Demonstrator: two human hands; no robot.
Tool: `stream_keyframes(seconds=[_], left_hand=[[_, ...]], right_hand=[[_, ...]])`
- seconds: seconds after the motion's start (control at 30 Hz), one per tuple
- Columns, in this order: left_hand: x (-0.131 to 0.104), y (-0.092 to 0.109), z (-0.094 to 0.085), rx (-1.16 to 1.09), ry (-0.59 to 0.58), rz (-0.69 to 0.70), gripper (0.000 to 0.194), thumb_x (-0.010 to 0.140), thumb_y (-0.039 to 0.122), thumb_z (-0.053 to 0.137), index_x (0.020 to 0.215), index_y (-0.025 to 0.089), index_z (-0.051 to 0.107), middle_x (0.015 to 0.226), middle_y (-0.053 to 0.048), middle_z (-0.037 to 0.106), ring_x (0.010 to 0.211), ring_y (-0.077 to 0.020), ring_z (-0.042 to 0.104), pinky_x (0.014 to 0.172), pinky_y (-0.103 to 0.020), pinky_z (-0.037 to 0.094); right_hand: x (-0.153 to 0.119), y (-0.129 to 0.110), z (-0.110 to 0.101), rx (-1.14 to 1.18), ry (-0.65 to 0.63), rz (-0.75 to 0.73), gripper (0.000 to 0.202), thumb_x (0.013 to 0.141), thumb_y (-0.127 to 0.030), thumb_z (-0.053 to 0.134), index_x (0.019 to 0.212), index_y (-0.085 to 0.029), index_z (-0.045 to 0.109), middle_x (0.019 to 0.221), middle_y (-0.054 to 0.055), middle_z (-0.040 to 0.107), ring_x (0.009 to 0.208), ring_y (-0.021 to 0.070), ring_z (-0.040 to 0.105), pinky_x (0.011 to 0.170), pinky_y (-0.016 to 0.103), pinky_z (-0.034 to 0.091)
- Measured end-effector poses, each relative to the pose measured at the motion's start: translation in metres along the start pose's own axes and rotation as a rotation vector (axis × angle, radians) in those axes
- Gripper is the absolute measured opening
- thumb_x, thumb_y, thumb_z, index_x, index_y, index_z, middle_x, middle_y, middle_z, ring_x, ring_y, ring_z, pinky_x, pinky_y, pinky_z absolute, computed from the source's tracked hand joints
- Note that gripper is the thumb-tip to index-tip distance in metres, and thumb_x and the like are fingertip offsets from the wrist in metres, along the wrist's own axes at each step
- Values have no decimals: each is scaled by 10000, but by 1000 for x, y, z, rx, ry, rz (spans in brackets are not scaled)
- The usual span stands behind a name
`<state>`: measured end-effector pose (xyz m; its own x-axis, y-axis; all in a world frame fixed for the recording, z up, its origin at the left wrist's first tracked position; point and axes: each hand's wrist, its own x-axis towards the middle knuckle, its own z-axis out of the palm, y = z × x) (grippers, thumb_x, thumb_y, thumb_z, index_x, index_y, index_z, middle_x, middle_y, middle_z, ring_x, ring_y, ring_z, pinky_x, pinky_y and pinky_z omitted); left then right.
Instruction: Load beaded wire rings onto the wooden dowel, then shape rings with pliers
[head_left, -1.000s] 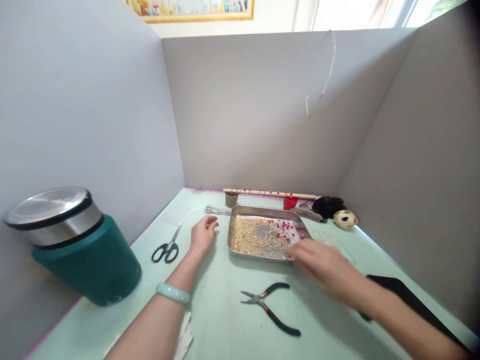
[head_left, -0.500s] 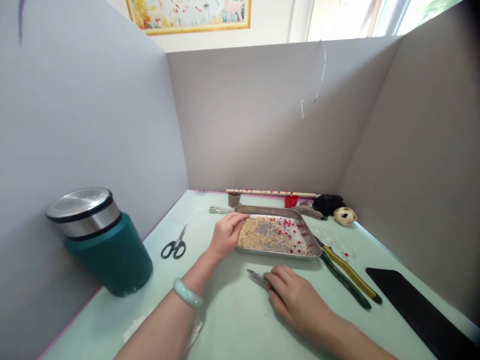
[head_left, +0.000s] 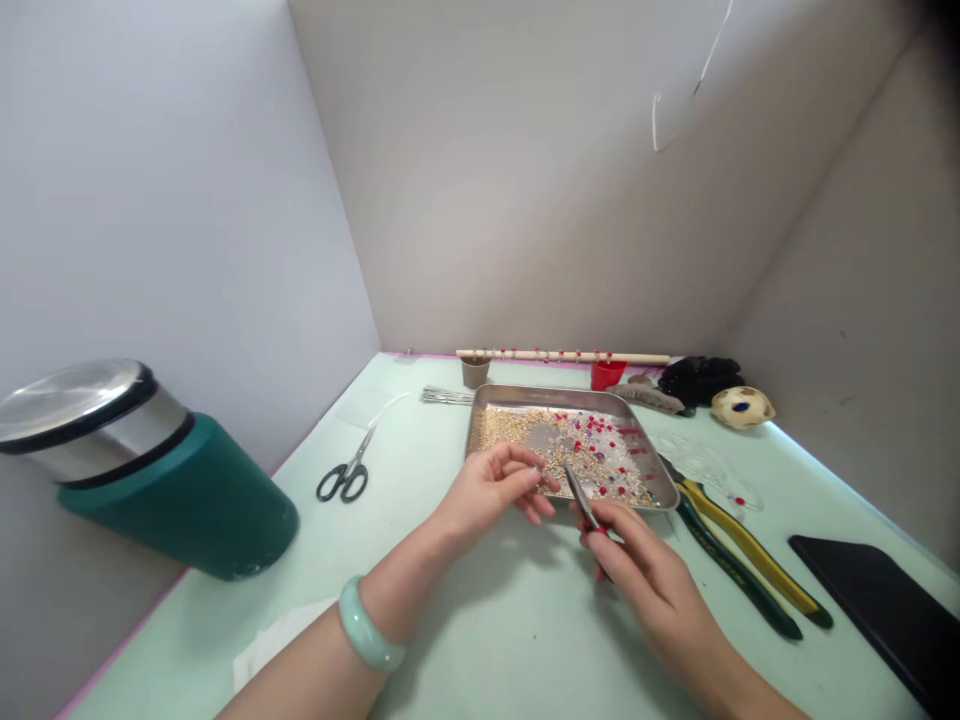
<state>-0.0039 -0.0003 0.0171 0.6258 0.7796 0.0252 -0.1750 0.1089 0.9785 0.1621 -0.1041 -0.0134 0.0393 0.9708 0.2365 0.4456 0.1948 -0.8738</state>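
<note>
My left hand (head_left: 495,492), with a pale green bangle on its wrist, is over the near edge of a metal tray (head_left: 474,412). Its thumb and forefinger pinch something tiny that I cannot make out; the other fingers are loosely curled. My right hand (head_left: 637,555) grips small needle-nose pliers (head_left: 576,492) by the handles, a bit of red showing. The plier jaws point up and away over the tray's front edge, a little right of my left fingertips. Gold, clear, red and purple beads (head_left: 517,428) are spread over the tray.
A teal flask (head_left: 187,495) and black-handled scissors (head_left: 346,478) are at left. Larger green-yellow pliers (head_left: 739,545) and a black flat object (head_left: 870,590) lie at right. Behind the tray, a wooden stick (head_left: 562,356) rests across a brown cup (head_left: 475,372) and a red cup (head_left: 606,375).
My right hand has lifted the pliers off the table and turned them upward, close to my left hand. My left hand has come right and nearer. The head view has tilted down.
</note>
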Motion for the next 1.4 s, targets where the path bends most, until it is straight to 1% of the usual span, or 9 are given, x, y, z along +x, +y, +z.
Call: stream_keyframes(seconds=[0.1, 0.23, 0.33, 0.53, 0.7, 1.0, 1.2, 1.3, 1.4], left_hand=[[0, -5, 4, 67, -14, -41, 244, 743, 285, 659, 895, 113, 575, 817, -69, 665, 566, -99, 589, 519, -224, 444], [0, -8, 6, 125, 24, -118, 207, 712, 223, 670, 879, 117, 609, 715, -5, 623, 526, -54, 519, 506, -192, 394], [0, -9, 6, 119, 38, -163, 227, 708, 227, 665, 896, 123, 592, 723, -9, 628, 519, -64, 524, 473, -194, 375], [1, -13, 7, 150, 59, -165, 195, 709, 228, 650, 861, 129, 577, 735, -27, 645, 523, -79, 548, 449, -194, 350], [1, -13, 8, 139, 88, -148, 191, 706, 226, 654, 856, 135, 581, 679, 0, 621, 527, -81, 552, 449, -186, 341], [0, -7, 9, 131, 108, -112, 166, 733, 238, 653, 852, 138, 594, 652, 13, 602, 531, -66, 528, 514, -200, 380], [-2, -6, 9, 127, 70, -105, 183, 747, 280, 650, 850, 143, 584, 664, 8, 607, 527, -66, 526, 489, -192, 362], [-2, -6, 8, 129, 49, -109, 193, 758, 297, 641, 852, 141, 576, 668, 1, 619, 500, -62, 519, 443, -179, 325], [-2, -6, 7, 112, 31, -118, 195, 759, 295, 637, 850, 139, 563, 725, -29, 660, 477, -62, 524, 423, -182, 337]], right_hand=[[-1, 1, -6, -182, 15, -115, 219, 916, -322, 423, 1079, -213, 519, 1061, 84, 560, 968, 203, 550, 811, 341, 471], [-1, 5, -9, -311, 11, -210, 207, 905, -262, 439, 1098, -209, 492, 1037, 99, 557, 945, 213, 547, 783, 361, 481], [-2, 6, -9, -357, -1, -255, 215, 898, -233, 446, 1109, -210, 480, 1025, 100, 553, 939, 211, 548, 767, 356, 488], [-2, 11, -7, -396, -18, -253, 233, 891, -210, 451, 1122, -198, 469, 1013, 97, 545, 922, 199, 547, 752, 338, 492], [-2, 15, -7, -418, 8, -279, 244, 878, -210, 471, 1121, -196, 476, 1033, 104, 546, 951, 213, 547, 766, 343, 491], [-3, 14, -7, -428, 42, -296, 252, 869, -210, 474, 1121, -207, 481, 1026, 106, 568, 944, 220, 572, 761, 353, 504], [-3, 14, -6, -417, 61, -315, 246, 870, -203, 468, 1116, -208, 474, 1013, 105, 569, 930, 219, 578, 754, 348, 501], [-2, 11, -6, -379, 29, -291, 209, 880, -203, 458, 1088, -216, 472, 993, 90, 565, 901, 200, 580, 734, 323, 501], [-2, 9, -6, -346, -12, -260, 174, 894, -207, 440, 1064, -222, 470, 965, 78, 568, 858, 181, 584, 705, 304, 502]])
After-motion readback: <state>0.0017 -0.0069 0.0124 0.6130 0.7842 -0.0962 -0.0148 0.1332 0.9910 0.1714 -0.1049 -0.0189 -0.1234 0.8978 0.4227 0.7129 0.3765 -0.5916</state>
